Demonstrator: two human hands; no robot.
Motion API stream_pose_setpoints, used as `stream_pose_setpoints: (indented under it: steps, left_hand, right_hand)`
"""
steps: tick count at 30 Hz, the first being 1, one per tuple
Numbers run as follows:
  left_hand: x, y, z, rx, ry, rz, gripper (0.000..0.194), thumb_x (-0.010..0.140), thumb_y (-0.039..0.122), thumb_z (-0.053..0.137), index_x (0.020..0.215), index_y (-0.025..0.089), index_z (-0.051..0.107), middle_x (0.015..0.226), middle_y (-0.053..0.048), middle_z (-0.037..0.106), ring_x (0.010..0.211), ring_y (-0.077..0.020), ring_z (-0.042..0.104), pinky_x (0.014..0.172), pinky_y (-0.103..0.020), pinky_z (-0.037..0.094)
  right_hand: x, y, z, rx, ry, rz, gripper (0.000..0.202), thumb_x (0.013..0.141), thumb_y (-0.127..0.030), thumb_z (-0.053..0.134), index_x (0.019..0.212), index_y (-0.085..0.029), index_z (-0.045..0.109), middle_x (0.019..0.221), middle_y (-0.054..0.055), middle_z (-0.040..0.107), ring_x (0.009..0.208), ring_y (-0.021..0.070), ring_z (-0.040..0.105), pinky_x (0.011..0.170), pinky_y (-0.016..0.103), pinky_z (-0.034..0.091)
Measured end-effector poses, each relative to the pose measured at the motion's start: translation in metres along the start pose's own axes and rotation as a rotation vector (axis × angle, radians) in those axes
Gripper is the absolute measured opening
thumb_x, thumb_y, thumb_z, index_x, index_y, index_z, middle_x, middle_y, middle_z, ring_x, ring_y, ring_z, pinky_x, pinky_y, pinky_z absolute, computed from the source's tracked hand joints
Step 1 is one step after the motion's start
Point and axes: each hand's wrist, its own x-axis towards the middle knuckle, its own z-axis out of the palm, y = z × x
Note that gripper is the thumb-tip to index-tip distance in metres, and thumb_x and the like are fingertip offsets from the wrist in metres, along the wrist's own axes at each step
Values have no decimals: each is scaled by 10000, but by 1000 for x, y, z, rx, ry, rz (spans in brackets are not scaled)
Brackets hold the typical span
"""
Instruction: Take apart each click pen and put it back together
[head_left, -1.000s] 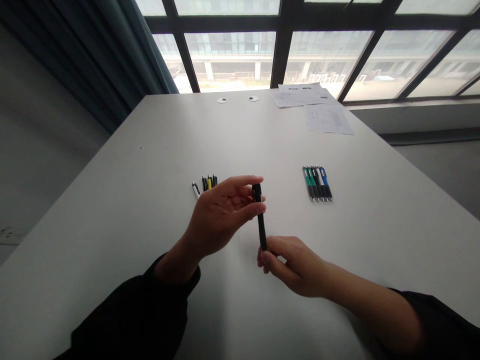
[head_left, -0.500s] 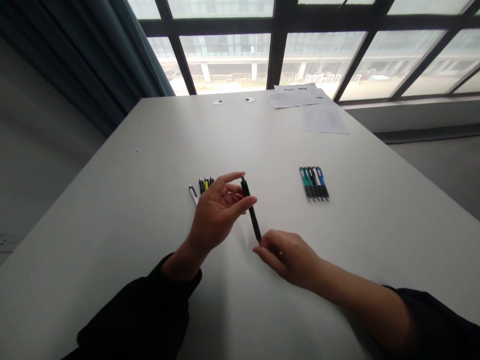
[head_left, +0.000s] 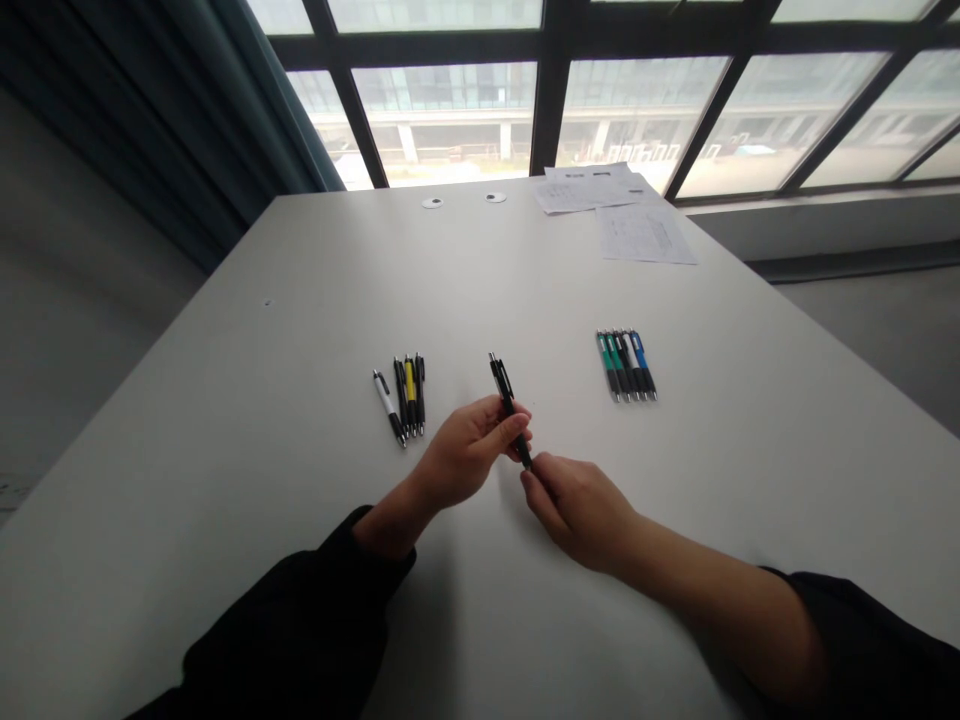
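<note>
Center of frame: pen held tilted, left hand pinching it; right hand narrow at the lower tip, can't tell if it grips. Progress, my read: this pen not set down yet; five pens in a tidy row right of center, four pens looser, left of center; which set counts as done, can't tell. Room: wide gap of table between sets, side edges well apart from hands, papers upper right

Open lane between left pens and right pens, black pen blocking its near end
</note>
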Motion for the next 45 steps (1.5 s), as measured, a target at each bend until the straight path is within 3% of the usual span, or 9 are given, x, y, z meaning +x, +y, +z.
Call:
stream_pose_setpoints:
  steps: [6,9,13,16,21,27,45]
  left_hand:
    - [8,-15,0,-45,100,-47,449,769,536,815,863,123,666,769,-31,695,668,-132,662,668,-266,582]
    - [10,-21,-2,-63,113,-77,493,760,558,818,922,119,661,811,-40,698,666,-127,673,670,-269,597]
    - [13,-26,-4,-68,168,-117,521,820,538,780,1098,143,584,934,-43,672,617,-109,688,565,-237,580]
    - [13,-28,-5,-65,194,-137,440,882,489,734,1099,153,552,954,-43,659,581,-91,677,513,-207,551]
    - [12,-27,-5,-60,166,-146,401,880,473,738,1023,136,573,880,-31,669,565,-86,656,509,-196,534]
    - [13,-31,-6,-53,153,-140,454,844,507,755,1026,137,565,858,-22,671,565,-85,647,508,-197,522]
    - [14,-36,-8,-13,108,-126,573,777,626,755,1008,137,565,825,-17,675,580,-94,629,513,-215,494]
  right_hand:
    - [0,1,12,-158,0,36,348,1064,-309,354,794,-195,542,699,60,679,563,157,558,567,305,278]
    - [1,4,13,-231,-19,77,345,1066,-294,360,815,-183,570,723,81,706,565,168,590,558,311,258]
    - [10,20,2,-321,-33,182,342,1073,-306,375,849,-171,595,762,102,732,613,194,650,564,308,262]
    - [18,40,-13,-397,-16,305,353,1079,-307,357,882,-159,610,796,126,744,629,208,669,562,309,272]
    - [25,65,-32,-507,3,483,387,1082,-307,323,943,-130,639,814,165,747,687,245,712,572,295,336]
    - [27,69,-37,-562,-27,591,437,1077,-311,295,995,-107,672,860,201,757,761,289,752,652,318,470]
    - [30,73,-43,-526,-70,681,485,1056,-348,306,1002,-122,731,910,208,771,841,326,759,724,381,529]
